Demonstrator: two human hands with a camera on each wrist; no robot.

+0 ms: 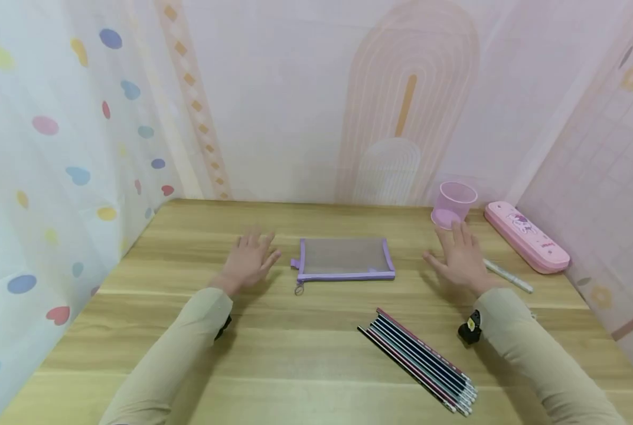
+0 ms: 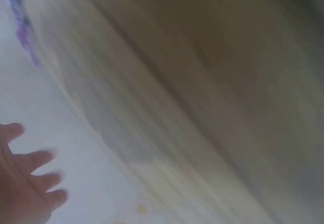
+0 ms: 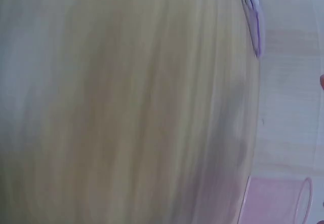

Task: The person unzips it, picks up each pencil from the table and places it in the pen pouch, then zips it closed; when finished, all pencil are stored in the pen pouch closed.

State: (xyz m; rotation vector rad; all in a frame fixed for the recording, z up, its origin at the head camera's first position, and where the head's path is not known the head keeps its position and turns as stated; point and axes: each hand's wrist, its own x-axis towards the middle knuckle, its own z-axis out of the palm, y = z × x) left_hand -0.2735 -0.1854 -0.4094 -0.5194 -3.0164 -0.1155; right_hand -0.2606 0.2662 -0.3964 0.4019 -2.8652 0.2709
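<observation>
My left hand [image 1: 247, 260] is over the table left of a flat mesh zip pouch [image 1: 345, 255] with purple edging, its fingers spread and holding nothing. In the left wrist view the same hand [image 2: 25, 178] shows spread fingers at the lower left. To the pouch's right my right hand [image 1: 459, 260] has its fingers apart, also with nothing in it. A pink cup [image 1: 454, 203] stands just beyond its fingertips, and a pale pen [image 1: 509, 276] lies beside it. Nearer the front, a bundle of several pencils [image 1: 420, 361] lies slanted on the table.
A pink pencil case [image 1: 528, 236] with a cartoon print lies at the table's right edge. Patterned curtains [image 1: 284, 106] hang behind and along both sides of the wooden table [image 1: 295, 366]. A ring pull [image 1: 299, 289] hangs from the pouch's left corner.
</observation>
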